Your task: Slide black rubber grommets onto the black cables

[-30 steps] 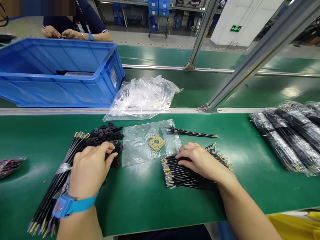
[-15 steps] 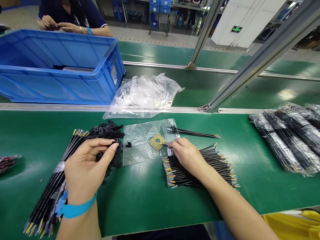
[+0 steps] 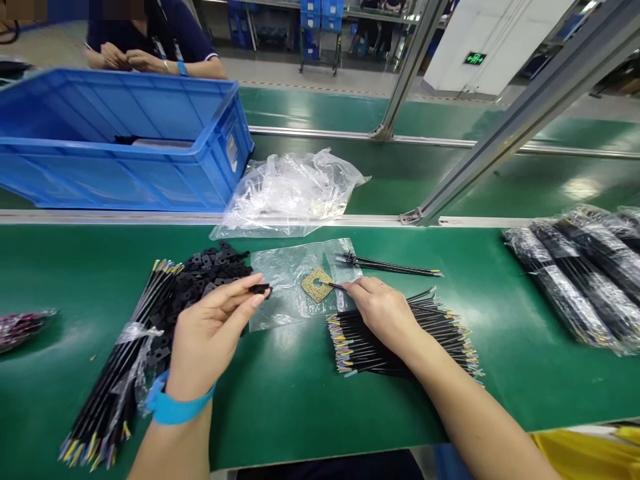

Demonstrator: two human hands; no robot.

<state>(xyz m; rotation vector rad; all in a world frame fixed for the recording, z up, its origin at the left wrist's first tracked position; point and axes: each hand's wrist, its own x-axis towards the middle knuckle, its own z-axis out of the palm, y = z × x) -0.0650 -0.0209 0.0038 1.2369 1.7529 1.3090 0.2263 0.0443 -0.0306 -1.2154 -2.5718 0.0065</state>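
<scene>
Between thumb and fingers, my left hand (image 3: 213,327) pinches a small black plastic part (image 3: 259,289), just over the left side of a clear plastic bag (image 3: 280,307). My right hand (image 3: 383,310) grips a thin black cable (image 3: 336,285) whose tip reaches the tan square sponge (image 3: 316,285) with a hole in its middle. Under and beside that hand lies a spread of short black cables (image 3: 370,343) with coloured wire ends. A heap of black plastic parts (image 3: 210,267) sits left of the bag. A few cables (image 3: 395,265) lie behind my right hand.
A tied cable bundle (image 3: 113,373) lies at the left. Behind are a blue crate (image 3: 120,173), crumpled clear plastic (image 3: 295,193) and a metal frame post (image 3: 480,150). Wrapped cable bundles (image 3: 575,287) lie at the right. A person (image 3: 165,40) sits across, beyond the crate.
My left hand has moved right, from beside the heap to the bag, with a black part in its fingers. My right hand has barely moved and still grips the cable at the sponge.
</scene>
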